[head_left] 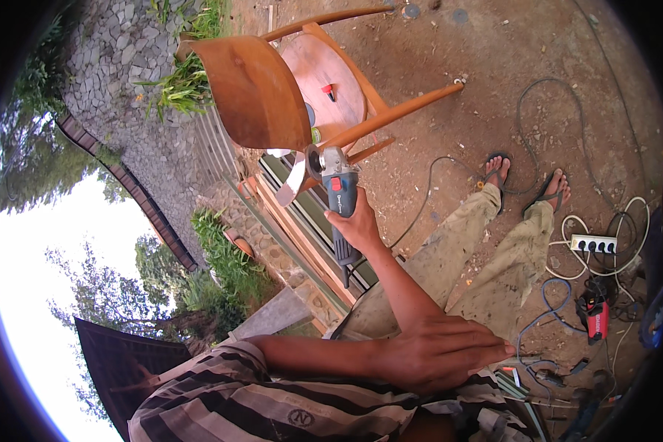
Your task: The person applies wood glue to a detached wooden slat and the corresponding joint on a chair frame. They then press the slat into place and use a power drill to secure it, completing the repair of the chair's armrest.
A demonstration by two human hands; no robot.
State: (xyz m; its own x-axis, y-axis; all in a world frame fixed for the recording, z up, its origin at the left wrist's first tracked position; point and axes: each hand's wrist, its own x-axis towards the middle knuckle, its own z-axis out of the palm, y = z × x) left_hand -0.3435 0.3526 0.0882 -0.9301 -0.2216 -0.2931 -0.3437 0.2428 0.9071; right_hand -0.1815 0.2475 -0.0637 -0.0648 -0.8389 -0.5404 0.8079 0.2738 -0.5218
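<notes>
My right hand (pixel 358 221) is closed round the grey body of an angle grinder (pixel 342 197), its thumb on the near side. The grinder's round disc (pixel 314 161) is beside the wooden chair (pixel 252 92), by the lower end of its curved backrest. I cannot tell whether disc and wood touch. A small curved wooden piece with a pale, shiny face (pixel 293 181) shows next to the disc. My left hand (pixel 440 353) lies across my right arm near the elbow, holding no tool, fingers stretched out together. On the chair's pinkish seat (pixel 309 59) lies a small red-and-black object (pixel 329 92).
A white power strip (pixel 594 244), a red-and-black power tool (pixel 595 318) and tangled cables lie on the dirt floor at the right. One cord (pixel 429 193) runs near my sandalled feet (pixel 498 171). Long planks (pixel 302 221), plants and a stone wall (pixel 136 59) stand left.
</notes>
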